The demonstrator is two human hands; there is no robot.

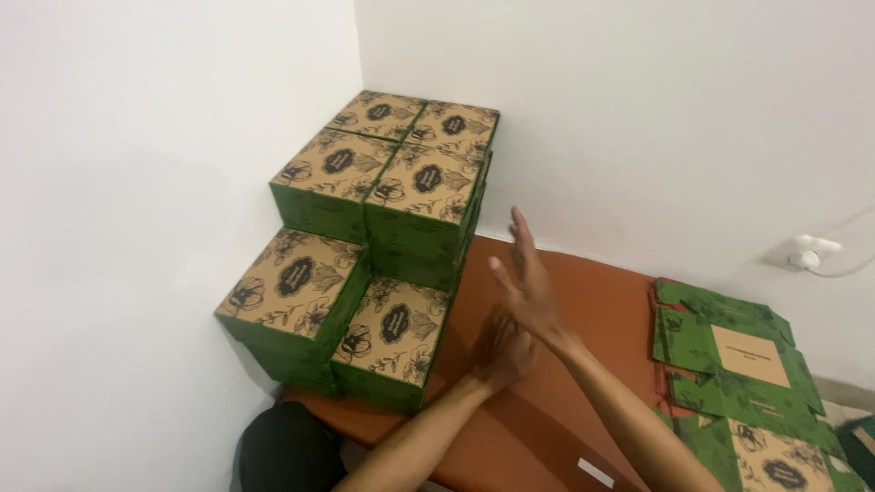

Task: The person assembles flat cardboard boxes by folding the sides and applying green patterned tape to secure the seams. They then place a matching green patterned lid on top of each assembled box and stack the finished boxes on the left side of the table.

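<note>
Boxes (pixel 365 246), green card with tan floral lids, stacked in the corner, left-centre of frame, on an orange table (pixel 592 282). Tall stack of four columns at the back; two lower stacks in front, the near-right one (pixel 394 339) closest to the hands. Edges square, lids shut. Judged light and fairly stiff but crushable at the corners; best gripped on two opposite green sides, low down, not by the lid.

Flat unfolded blanks (pixel 738 355), same green print, piled at lower right of frame, well apart from the stacks.

Dark rounded object (pixel 287 446) at lower left, below the table edge; kind unclear.

Right hand (pixel 529 282) mid-frame, open, fingers straight and together, holding nothing. Left hand (pixel 501 351) just beneath and touching it, fingers loosely curled, also empty, near the near-right box.

Wall socket (pixel 807 253) at right, cord attached.
</note>
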